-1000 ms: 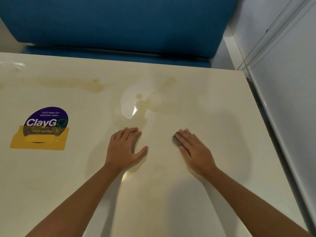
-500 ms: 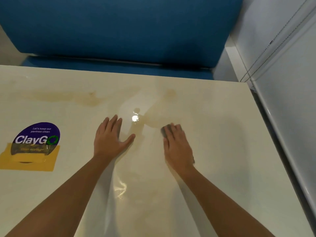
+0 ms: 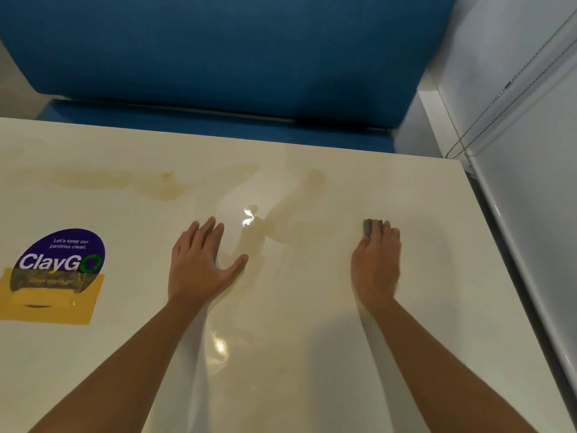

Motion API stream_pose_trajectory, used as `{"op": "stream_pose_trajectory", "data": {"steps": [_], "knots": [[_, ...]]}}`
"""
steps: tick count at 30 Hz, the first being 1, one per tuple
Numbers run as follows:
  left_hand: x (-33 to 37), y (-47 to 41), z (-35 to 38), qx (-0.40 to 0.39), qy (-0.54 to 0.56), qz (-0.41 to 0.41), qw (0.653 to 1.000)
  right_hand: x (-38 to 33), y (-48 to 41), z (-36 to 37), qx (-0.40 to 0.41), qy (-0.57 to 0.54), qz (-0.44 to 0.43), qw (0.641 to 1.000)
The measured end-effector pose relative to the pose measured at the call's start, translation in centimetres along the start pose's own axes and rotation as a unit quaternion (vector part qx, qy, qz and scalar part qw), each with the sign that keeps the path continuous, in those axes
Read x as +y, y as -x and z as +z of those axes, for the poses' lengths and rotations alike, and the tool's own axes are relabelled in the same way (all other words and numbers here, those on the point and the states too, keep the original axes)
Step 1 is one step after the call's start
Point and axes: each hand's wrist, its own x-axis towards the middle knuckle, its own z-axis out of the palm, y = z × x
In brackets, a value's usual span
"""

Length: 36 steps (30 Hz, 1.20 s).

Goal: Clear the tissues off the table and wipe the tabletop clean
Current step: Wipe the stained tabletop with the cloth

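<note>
My right hand (image 3: 376, 267) lies palm down on the cream tabletop (image 3: 312, 385) and presses a small grey cloth (image 3: 367, 228), of which only a corner shows past the fingertips. My left hand (image 3: 199, 264) rests flat on the table to its left, fingers spread, holding nothing. Between the hands is a wet, glossy patch (image 3: 249, 214) with a brownish smear (image 3: 299, 198). A second brownish stain (image 3: 162, 185) runs along the far left part of the table. No tissues are in view.
A purple and yellow "ClayGo" sticker (image 3: 62, 257) is stuck on the table at the left. A blue upholstered bench (image 3: 218, 57) stands behind the far edge. A white ledge and wall (image 3: 530, 229) with a bead chain (image 3: 499, 95) border the right edge.
My right hand has slid the grey cloth to the right, away from the wet patch. My left hand has stayed flat in about the same spot.
</note>
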Motion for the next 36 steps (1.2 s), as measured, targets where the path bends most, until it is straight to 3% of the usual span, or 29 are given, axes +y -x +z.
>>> {"op": "stream_pose_trajectory", "data": {"steps": [5, 8, 10, 12, 16, 21, 23, 26, 28, 32, 36], "knots": [[0.0, 0.1, -0.2, 0.003, 0.011, 0.0, 1.0, -4.5, 2.9, 1.2, -0.095, -0.011, -0.165, 0.982], [0.0, 0.1, -0.3, 0.005, 0.011, 0.001, 1.0, -2.8, 3.8, 0.4, -0.135, 0.011, -0.311, 0.941], [-0.1, 0.1, -0.2, 0.006, 0.013, 0.0, 1.0, -0.4, 2.6, -0.3, -0.176, 0.015, -0.354, 0.918], [-0.1, 0.1, -0.3, 0.007, 0.017, 0.0, 1.0, 1.9, 1.1, -0.9, -0.157, 0.016, -0.345, 0.925], [0.0, 0.1, -0.2, 0.011, 0.011, 0.002, 1.0, 3.4, -2.1, -1.6, -0.083, 0.025, -0.215, 0.973], [0.0, 0.0, -0.1, 0.014, 0.013, 0.001, 1.0, -0.8, -3.9, 0.6, -0.02, 0.084, -0.078, 0.993], [0.0, -0.1, -0.1, 0.012, 0.015, 0.001, 1.0, -3.3, -3.2, 1.2, -0.046, 0.088, -0.067, 0.993], [-0.1, 0.0, -0.2, 0.008, 0.01, -0.002, 1.0, -5.4, -1.3, 2.3, -0.07, 0.078, -0.151, 0.983], [-0.1, -0.1, -0.3, 0.003, 0.011, -0.004, 1.0, -5.1, -0.6, 2.2, -0.061, 0.047, -0.262, 0.962], [-0.2, 0.0, -0.2, -0.006, 0.007, -0.006, 1.0, -1.5, -1.5, 0.1, -0.188, 0.02, -0.322, 0.928], [0.0, -0.4, -0.4, 0.006, -0.007, 0.007, 1.0, 2.4, -4.4, -0.9, -0.134, 0.01, -0.3, 0.944]]}}
